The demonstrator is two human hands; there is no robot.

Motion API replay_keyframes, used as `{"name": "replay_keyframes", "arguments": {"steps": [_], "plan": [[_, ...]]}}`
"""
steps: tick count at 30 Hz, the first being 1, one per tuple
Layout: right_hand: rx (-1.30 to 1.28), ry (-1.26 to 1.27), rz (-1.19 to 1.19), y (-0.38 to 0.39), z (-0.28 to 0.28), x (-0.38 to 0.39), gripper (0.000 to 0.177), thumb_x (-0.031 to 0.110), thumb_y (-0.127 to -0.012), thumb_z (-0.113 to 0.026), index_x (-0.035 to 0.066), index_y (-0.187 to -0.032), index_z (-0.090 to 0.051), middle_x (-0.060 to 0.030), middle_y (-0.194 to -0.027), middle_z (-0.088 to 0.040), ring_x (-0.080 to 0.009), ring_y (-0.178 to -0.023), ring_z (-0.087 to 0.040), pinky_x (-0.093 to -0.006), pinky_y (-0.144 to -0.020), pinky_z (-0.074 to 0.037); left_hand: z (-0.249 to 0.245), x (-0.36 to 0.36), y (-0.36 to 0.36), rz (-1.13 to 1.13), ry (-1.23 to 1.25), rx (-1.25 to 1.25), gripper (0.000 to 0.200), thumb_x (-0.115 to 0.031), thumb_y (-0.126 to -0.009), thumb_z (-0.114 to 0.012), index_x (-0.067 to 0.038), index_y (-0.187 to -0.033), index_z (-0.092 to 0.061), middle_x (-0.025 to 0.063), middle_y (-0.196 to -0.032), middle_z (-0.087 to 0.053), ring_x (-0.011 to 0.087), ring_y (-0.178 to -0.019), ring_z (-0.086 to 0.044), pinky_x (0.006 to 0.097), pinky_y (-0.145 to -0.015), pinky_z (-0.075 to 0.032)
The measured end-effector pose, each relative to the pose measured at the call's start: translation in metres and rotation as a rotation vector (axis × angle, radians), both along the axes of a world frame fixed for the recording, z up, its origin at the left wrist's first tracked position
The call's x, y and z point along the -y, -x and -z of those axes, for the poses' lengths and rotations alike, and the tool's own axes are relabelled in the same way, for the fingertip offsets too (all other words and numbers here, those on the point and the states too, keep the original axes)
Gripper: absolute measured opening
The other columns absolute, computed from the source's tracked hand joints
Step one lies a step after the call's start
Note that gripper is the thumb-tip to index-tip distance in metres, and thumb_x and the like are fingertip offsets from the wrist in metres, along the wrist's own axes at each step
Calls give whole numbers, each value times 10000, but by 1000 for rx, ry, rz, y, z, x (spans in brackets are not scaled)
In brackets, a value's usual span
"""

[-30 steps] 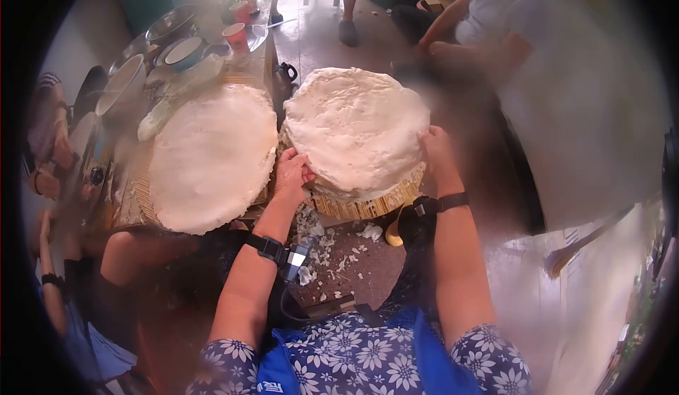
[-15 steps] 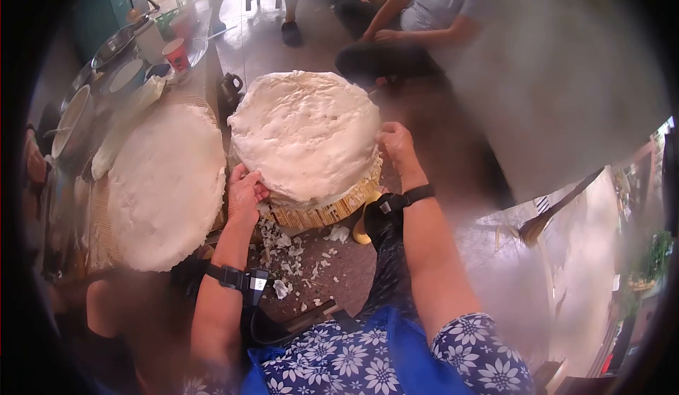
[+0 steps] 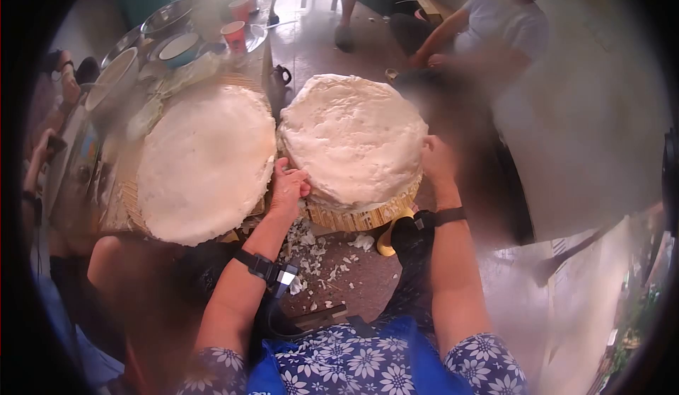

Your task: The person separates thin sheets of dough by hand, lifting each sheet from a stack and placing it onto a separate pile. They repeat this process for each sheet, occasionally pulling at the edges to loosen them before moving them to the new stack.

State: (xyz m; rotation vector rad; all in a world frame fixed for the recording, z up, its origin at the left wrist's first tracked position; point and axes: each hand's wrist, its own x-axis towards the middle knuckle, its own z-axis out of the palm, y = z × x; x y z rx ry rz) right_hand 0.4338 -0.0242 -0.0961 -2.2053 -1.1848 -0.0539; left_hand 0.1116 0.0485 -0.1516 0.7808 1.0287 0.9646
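Observation:
A thick round stack of pale, dough-like sheets (image 3: 353, 137) rests on a slatted, straw-coloured round base (image 3: 361, 219) in front of me. At its left edge is my left hand (image 3: 286, 191), fingers curled in and closed on the rim of the top sheet. My right hand (image 3: 438, 160) pinches the rim on the opposite side, its fingertips partly hidden by the edge. Another wide pale round sheet (image 3: 205, 161) lies flat to the left on a ribbed mat (image 3: 131, 204).
White scraps (image 3: 329, 271) litter the floor below the stack. Red cups (image 3: 234, 36), a bowl (image 3: 180, 50) and a metal basin (image 3: 168, 17) crowd the table at far left. A seated person (image 3: 495, 34) is beyond, right; another person's arm (image 3: 44, 147) shows at left.
My view has turned left, so the stack, table and both hands appear farther right. Both hands remain at the stack's edges, and the top sheet looks much the same.

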Motion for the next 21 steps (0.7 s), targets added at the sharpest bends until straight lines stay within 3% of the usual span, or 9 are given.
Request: {"name": "replay_keyframes", "arguments": {"steps": [5, 9, 10, 14, 18, 21], "plan": [[79, 24, -16, 5, -7, -2, 247, 153, -732, -545, 112, -959, -634, -112, -840, -656, -267, -791, -631, -351, -709, -483, -8, 10, 0, -35, 15, -19, 668, -20, -746, -615, -71, -1306, -254, 56, -902, -489, 125, -549, -489, 260, -470, -427], [45, -140, -47, 24, -28, -1, 222, 161, -745, -563, 88, -942, -634, -103, -798, -650, -236, -713, -618, -327, -678, -475, -20, 32, 2, 24, -11, -61, 506, -34, -773, -599, -31, -1213, -349, 38, -857, -487, 112, -578, -498, 264, -503, -439], [20, -204, -101, 27, -25, -4, 216, 147, -765, -567, 61, -954, -628, -72, -735, -632, -168, -647, -591, -294, -643, -466, -24, 41, 2, 61, -23, -59, 464, -40, -775, -599, -27, -1186, -383, 32, -840, -494, 110, -580, -500, 263, -510, -441], [-410, -289, -397, 78, -33, -1, 188, 101, -807, -558, 12, -958, -624, -13, -703, -590, -62, -608, -526, -217, -582, -452, -48, 71, 11, 370, 17, 53, 269, -65, -799, -590, -37, -1054, -512, 9, -772, -518, 97, -599, -512, 244, -552, -449], [-638, -131, -502, 143, -51, -5, 163, 108, -823, -578, 27, -955, -630, -18, -754, -615, -77, -608, -549, -209, -569, -463, -80, 85, 35, 419, -79, 160, 192, -68, -827, -576, -40, -1015, -549, -4, -759, -546, 94, -629, -541, 238, -595, -459], [-859, -24, -651, 203, -50, -9, 150, 139, -825, -580, 59, -940, -634, 10, -720, -596, -73, -606, -554, -218, -526, -436, -121, 84, 86, 233, -174, 326, 201, -64, -833, -577, -35, -1031, -555, 4, -796, -575, 106, -640, -565, 253, -607, -475]]}}
